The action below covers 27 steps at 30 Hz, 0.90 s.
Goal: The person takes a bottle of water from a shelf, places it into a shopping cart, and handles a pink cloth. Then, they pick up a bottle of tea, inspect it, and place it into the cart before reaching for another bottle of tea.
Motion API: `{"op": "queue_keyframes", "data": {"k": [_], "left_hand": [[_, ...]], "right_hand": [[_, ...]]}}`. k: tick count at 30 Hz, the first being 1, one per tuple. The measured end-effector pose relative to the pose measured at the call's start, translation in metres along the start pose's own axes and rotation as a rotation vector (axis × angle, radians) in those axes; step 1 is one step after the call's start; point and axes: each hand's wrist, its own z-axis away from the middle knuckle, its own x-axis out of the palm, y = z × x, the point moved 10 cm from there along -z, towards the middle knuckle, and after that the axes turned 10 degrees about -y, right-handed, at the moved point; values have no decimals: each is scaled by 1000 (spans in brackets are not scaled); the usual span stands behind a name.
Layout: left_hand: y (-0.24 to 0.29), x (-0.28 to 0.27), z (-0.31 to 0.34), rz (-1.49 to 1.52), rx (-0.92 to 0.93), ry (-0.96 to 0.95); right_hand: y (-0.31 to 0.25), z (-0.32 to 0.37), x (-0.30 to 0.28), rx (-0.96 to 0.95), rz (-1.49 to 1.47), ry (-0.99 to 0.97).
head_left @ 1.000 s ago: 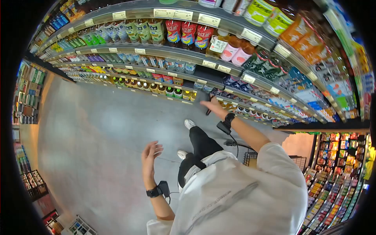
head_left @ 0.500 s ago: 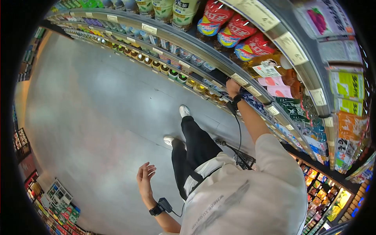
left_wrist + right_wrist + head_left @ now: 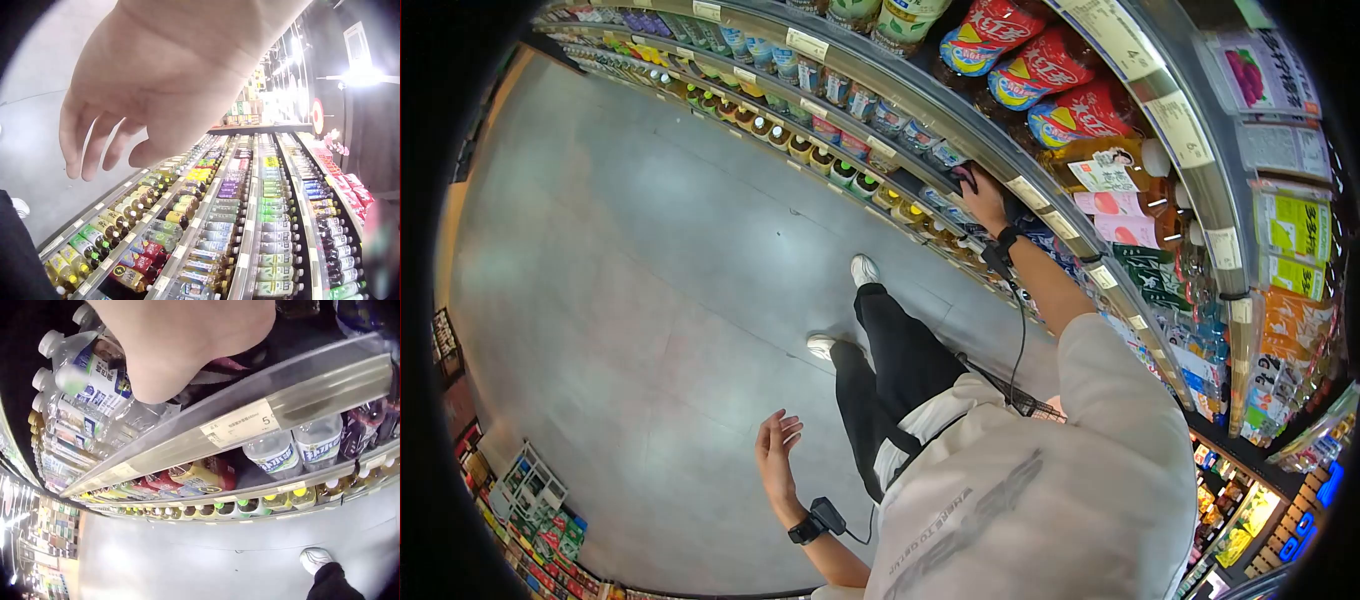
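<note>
My right hand (image 3: 984, 200) reaches into a middle shelf and grips a dark object with a pink patch (image 3: 965, 178); palm and wrist hide most of it, so I cannot tell its kind. In the right wrist view that hand (image 3: 194, 344) covers the shelf opening just above the shelf's front rail (image 3: 300, 400). Beside it lie clear bottles with white caps and blue-green labels (image 3: 100, 384). My left hand (image 3: 778, 445) hangs over the floor, fingers loosely bent and holding nothing. The left wrist view shows the same hand (image 3: 156, 75) from its palm side.
Shelf rows of bottles run along the right, red-labelled bottles (image 3: 1055, 75) on an upper row. A price tag (image 3: 240, 422) sits on the rail below my right hand. Grey floor (image 3: 650, 280) lies to the left. A black wire basket (image 3: 1025, 402) is partly hidden by my body.
My right hand has moved from in front of the shelves into the middle shelf, then slightly left and up. My view has closed in on the shelves. The left hand stays low.
</note>
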Motion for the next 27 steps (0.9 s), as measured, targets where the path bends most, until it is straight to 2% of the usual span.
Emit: {"op": "queue_keyframes", "data": {"k": [2,5,6,9,10,11,13,14,15,16,17,19,22,24,26,27], "left_hand": [[-2,-5,2,-7,3,-2],[-6,-14,7,-19,13,-20],[-8,-18,9,-24,16,-24],[-5,-27,18,-55,22,-37],[-2,-29,21,-62,32,-43],[1,-31,23,-70,38,-50],[2,-39,28,-86,46,-65],[1,-43,26,-89,51,-71],[0,-46,24,-90,57,-78],[2,-47,25,-98,61,-83],[5,-49,26,-108,65,-87],[10,-51,27,-124,75,-92],[18,-55,28,-142,86,-91],[19,-56,27,-157,77,-90],[19,-56,22,-169,80,-86],[18,-57,22,-175,77,-80]], "right_hand": [[-12,9,-2,-77,-61,-77],[-3,23,5,-67,-72,24],[16,20,14,73,-189,-28],[-3,18,4,346,-516,-249],[29,10,-2,202,-272,140],[44,11,-1,213,-352,203],[33,43,36,356,-657,-235],[52,60,68,276,-426,-269],[-30,102,41,355,-298,-553],[-43,131,56,443,-266,-772],[-43,150,80,323,-424,-784],[-31,159,91,323,-304,-690],[-23,138,49,227,-427,-295],[-11,112,-6,141,-304,76],[-25,101,-71,39,-114,514],[-25,96,-81,39,25,560]]}}
